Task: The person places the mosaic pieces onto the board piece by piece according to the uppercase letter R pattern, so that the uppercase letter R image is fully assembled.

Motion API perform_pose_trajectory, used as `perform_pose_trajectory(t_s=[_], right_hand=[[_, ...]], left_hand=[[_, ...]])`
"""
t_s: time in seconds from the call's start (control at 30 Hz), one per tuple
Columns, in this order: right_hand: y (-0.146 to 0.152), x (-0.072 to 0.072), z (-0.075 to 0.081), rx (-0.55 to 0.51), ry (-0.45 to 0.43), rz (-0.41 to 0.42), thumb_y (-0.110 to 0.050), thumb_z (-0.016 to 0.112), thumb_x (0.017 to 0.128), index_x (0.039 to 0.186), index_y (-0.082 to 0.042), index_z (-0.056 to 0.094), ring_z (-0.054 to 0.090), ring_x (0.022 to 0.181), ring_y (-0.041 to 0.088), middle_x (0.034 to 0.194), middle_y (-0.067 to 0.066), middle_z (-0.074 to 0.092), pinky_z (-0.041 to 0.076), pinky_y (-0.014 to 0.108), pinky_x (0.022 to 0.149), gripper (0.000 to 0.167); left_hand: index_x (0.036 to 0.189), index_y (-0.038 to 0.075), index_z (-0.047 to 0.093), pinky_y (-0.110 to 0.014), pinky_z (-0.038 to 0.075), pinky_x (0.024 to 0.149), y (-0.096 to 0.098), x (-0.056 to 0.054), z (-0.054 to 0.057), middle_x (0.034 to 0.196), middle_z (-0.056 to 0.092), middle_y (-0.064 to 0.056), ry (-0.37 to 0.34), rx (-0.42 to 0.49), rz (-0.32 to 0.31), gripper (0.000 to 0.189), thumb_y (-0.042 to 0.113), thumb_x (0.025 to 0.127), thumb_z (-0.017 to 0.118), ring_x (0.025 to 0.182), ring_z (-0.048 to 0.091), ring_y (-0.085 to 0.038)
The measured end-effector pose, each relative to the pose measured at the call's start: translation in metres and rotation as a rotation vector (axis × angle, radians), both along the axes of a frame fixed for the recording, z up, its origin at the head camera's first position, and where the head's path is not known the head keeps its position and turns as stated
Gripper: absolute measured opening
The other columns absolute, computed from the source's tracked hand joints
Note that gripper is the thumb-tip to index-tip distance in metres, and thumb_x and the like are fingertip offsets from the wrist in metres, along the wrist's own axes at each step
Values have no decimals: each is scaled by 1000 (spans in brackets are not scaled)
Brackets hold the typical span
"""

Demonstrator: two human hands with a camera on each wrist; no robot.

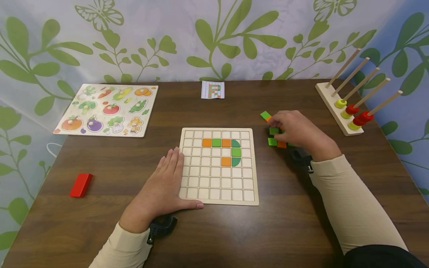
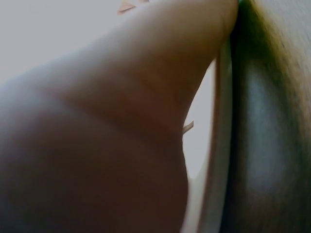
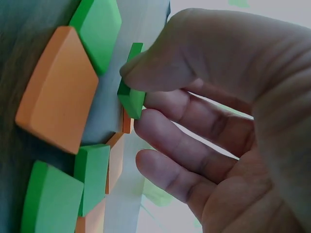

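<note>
A pale wooden grid board (image 1: 197, 182) lies mid-table, with orange square tiles (image 1: 206, 142), green square tiles (image 1: 236, 152) and dark green quarter-round tiles (image 1: 236, 161) in its upper cells. My left hand (image 1: 164, 186) rests flat along the board's left edge, thumb stretched along the near edge. In the left wrist view that hand (image 2: 107, 116) fills much of the frame. To the right of the board, my right hand (image 1: 298, 130) reaches over a loose group of tiles. Its thumb and fingers pinch a green tile (image 3: 131, 103), partly covered by the thumb.
Beside the right hand lie loose orange (image 3: 58, 92) and green tiles (image 3: 99, 34). A small pattern card (image 1: 212, 90) lies at the back. A vegetable puzzle board (image 1: 105, 130) and a red block (image 1: 80, 185) are on the left; a peg stand (image 1: 335, 108) with rings stands back right.
</note>
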State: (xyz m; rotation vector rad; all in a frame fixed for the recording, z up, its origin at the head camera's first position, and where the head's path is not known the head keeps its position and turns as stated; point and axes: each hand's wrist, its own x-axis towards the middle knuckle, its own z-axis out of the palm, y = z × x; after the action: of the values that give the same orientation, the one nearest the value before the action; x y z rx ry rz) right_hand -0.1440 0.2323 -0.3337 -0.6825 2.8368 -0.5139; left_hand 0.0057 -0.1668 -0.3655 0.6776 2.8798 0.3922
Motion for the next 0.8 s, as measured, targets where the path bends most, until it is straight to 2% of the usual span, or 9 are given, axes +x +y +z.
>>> perform_pose_trajectory(t_s=[0.43,0.8], right_hand=[[-13,7,1,-31,31,41,3,77,83,115,4,75,66,98,31,107,13,70,56,52,88,31],[-29,14,3,-50,35,81,3,79,86,116,3,75,67,98,30,109,14,70,57,50,89,31]], left_hand=[[162,-12,16,-55,16,124,0,0,0,169,12,-31,4,2,-2,147,92,72,67,157,11,-44],[163,-12,15,-54,15,124,1,0,0,170,10,-30,-7,-9,0,148,93,72,66,157,10,-43]])
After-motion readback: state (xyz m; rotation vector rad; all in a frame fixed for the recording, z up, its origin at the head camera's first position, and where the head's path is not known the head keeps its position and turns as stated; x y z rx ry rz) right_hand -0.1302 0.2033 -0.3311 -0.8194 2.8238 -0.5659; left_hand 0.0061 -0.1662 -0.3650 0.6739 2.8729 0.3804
